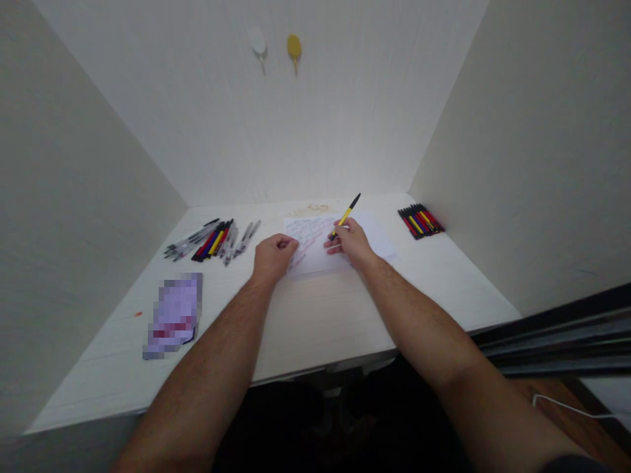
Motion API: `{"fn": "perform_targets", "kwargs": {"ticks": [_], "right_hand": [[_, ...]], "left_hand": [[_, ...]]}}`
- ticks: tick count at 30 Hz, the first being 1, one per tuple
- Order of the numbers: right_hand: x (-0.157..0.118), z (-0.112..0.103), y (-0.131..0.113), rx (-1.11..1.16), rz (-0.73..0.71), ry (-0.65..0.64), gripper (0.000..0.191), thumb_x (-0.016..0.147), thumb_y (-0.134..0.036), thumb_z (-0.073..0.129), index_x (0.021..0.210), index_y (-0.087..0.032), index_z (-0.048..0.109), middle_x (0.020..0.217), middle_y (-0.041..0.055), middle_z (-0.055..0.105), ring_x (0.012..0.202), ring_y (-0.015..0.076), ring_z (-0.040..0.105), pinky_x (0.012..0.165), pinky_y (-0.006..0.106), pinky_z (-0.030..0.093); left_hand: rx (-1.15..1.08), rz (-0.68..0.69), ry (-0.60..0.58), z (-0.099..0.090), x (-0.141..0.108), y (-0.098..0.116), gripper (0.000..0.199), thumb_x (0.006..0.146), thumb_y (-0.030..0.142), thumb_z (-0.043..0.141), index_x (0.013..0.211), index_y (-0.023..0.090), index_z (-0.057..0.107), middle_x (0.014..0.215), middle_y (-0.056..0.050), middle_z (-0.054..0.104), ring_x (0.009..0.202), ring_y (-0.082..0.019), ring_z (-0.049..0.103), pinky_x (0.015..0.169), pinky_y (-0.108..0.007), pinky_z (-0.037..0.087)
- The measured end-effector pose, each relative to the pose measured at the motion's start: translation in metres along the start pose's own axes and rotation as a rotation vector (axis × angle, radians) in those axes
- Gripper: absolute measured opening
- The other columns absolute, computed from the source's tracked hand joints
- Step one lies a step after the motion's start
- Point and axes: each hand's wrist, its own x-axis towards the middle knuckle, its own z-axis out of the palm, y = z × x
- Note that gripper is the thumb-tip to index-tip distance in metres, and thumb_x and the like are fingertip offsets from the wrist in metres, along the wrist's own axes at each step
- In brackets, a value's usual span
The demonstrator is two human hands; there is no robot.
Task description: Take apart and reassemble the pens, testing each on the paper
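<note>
My right hand (pixel 352 242) grips a yellow pen (pixel 348 213) with black ends. The pen leans up and to the right, its lower end near the fingers above a white sheet of paper (pixel 320 261). Rows of bluish and reddish handwriting cover the left part of the sheet. At the sheet's left edge lies my left hand (pixel 273 257), closed, thumb and fingertips together; whether anything is pinched there is hidden. More white paper (pixel 377 236) extends to the right, partly behind my right hand.
Left on the white desk (pixel 315 328) lie several clear pens (pixel 190 242) and coloured pens (pixel 214 241). Below them is a purple, blurred-out item (pixel 175 312). A row of coloured pens (pixel 421 221) lies by the right wall. Two hooks, white (pixel 257 43) and yellow (pixel 294 46), are on the back wall.
</note>
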Motion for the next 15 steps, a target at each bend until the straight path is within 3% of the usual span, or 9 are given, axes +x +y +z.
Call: {"fn": "perform_targets", "kwargs": {"ticks": [8,15], "right_hand": [[0.004,-0.012,-0.009,-0.016,0.004,0.140,0.019,0.078,-0.003,0.058,0.090,-0.017,0.057,0.069,-0.0019,0.061,0.056,0.0123,0.066,0.047,0.025,0.057],[0.019,-0.040,-0.033,-0.089,-0.059,0.314,0.011,0.075,-0.003,0.062,0.073,-0.014,0.059,0.063,-0.0009,0.061,0.054,0.0098,0.063,0.048,0.022,0.057]], "left_hand": [[0.020,-0.002,-0.025,-0.002,0.001,0.000,0.023,0.075,0.039,0.065,0.083,0.020,0.074,0.074,-0.003,0.071,0.065,-0.016,0.060,0.066,-0.027,0.044],[0.037,0.024,-0.035,-0.002,0.002,-0.001,0.022,0.075,0.039,0.065,0.083,0.020,0.074,0.073,-0.004,0.070,0.067,-0.017,0.061,0.068,-0.029,0.045]]}}
